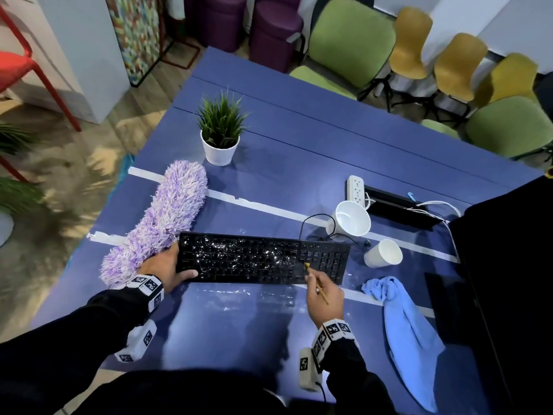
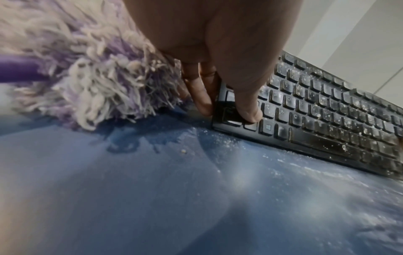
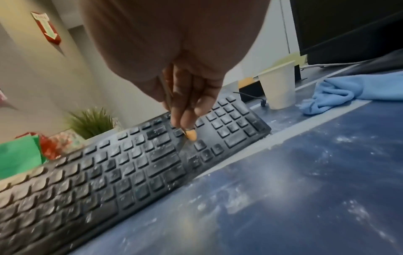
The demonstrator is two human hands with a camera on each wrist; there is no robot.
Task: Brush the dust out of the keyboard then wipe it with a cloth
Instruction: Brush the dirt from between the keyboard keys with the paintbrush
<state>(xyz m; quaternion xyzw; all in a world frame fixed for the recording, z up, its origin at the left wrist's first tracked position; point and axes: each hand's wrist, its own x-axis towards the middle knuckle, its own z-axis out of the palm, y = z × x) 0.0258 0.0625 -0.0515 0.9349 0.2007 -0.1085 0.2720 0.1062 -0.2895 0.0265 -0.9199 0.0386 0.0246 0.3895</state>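
Observation:
A black keyboard (image 1: 263, 259) speckled with white dust lies on the blue table (image 1: 299, 151). My left hand (image 1: 167, 268) grips its left end, with the thumb (image 2: 248, 110) on the corner keys and the fingers (image 2: 200, 96) along the side edge. My right hand (image 1: 321, 292) pinches a thin wooden brush (image 1: 317, 284). Its tan bristle tip (image 3: 191, 135) touches the keyboard (image 3: 130, 163) between the main keys and the number pad. A blue cloth (image 1: 404, 319) lies crumpled on the table to the right of my right hand.
A fluffy purple duster (image 1: 161, 223) lies against my left hand. Two white paper cups (image 1: 351, 218) (image 1: 383, 253), a power strip (image 1: 355, 188) and the keyboard cable sit behind the keyboard's right end. A potted plant (image 1: 220, 130) stands further back. A dark monitor (image 1: 502, 265) fills the right. White dust lies on the table in front.

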